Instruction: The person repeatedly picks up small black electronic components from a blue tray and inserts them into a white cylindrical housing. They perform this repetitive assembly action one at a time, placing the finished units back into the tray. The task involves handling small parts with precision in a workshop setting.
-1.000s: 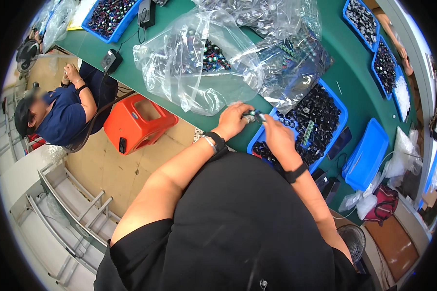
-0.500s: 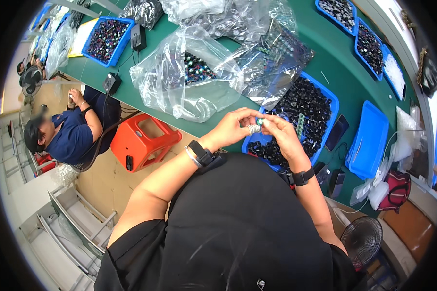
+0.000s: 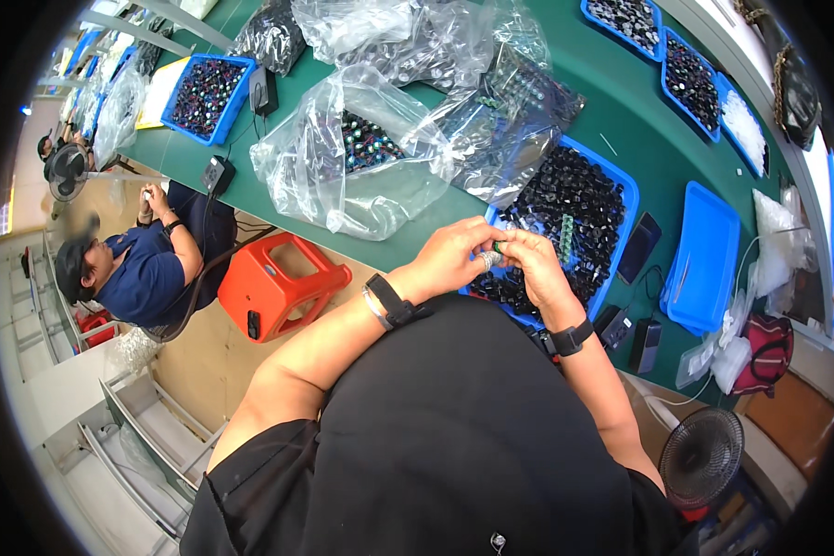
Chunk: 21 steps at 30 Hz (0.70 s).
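My left hand (image 3: 454,258) and my right hand (image 3: 534,263) meet above the near edge of a blue tray (image 3: 626,206). Their fingertips pinch a small green part (image 3: 498,246) between them; most of it is covered by the fingers, so its exact kind cannot be made out. Many small black plastic pieces (image 3: 579,190) fill the tray below. On top of these lies a green strip (image 3: 565,237) with small round shapes along it. Left of the tray, an open clear plastic bag (image 3: 371,208) holds small round shiny parts with coloured wires (image 3: 369,139).
Right of the tray lie a dark phone (image 3: 639,247), a black box-shaped device (image 3: 646,346) and stacked blue trays (image 3: 704,255). More filled trays (image 3: 690,88) line the far right. A red stool (image 3: 283,285) and a seated person (image 3: 153,269) are at left; a fan (image 3: 701,457) is lower right.
Both hands have shifted slightly down, and the fingers now cover more of the small green part. The view has tilted a little.
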{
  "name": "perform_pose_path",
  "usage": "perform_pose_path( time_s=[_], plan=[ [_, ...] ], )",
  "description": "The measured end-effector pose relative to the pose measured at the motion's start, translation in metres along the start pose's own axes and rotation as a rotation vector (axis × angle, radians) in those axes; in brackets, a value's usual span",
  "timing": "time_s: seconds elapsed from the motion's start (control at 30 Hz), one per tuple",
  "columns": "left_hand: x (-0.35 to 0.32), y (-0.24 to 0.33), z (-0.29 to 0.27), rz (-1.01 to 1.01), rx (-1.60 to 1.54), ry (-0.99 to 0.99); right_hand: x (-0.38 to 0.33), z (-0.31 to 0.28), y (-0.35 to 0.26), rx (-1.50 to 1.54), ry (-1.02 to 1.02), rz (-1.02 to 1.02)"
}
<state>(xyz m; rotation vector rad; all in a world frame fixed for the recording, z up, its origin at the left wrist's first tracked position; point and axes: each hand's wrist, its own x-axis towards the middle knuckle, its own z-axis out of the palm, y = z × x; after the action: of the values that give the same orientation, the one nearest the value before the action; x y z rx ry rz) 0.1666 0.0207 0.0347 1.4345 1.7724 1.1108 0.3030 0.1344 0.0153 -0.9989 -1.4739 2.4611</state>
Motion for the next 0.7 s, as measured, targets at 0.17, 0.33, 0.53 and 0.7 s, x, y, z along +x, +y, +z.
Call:
perform_pose_path(
  time_s=[0.17,0.33,0.53,0.7],
  plan=[
    [-0.001,0.001,0.001,-0.013,-0.002,-0.023,-0.003,0.005,-0.001,0.052,0.054,0.021],
    [-0.009,-0.021,-0.02,-0.149,-0.059,0.151,-0.004,-0.015,0.0,-0.071,0.017,0.058],
    [-0.008,-0.076,-0.09,-0.46,0.046,0.773,0.014,-0.107,0.057,-0.887,0.879,-0.178],
    [0.009,-0.046,-0.031,-0.226,0.17,0.187,0.016,-0.116,0.058,-1.17,0.855,-0.199]
  ],
)
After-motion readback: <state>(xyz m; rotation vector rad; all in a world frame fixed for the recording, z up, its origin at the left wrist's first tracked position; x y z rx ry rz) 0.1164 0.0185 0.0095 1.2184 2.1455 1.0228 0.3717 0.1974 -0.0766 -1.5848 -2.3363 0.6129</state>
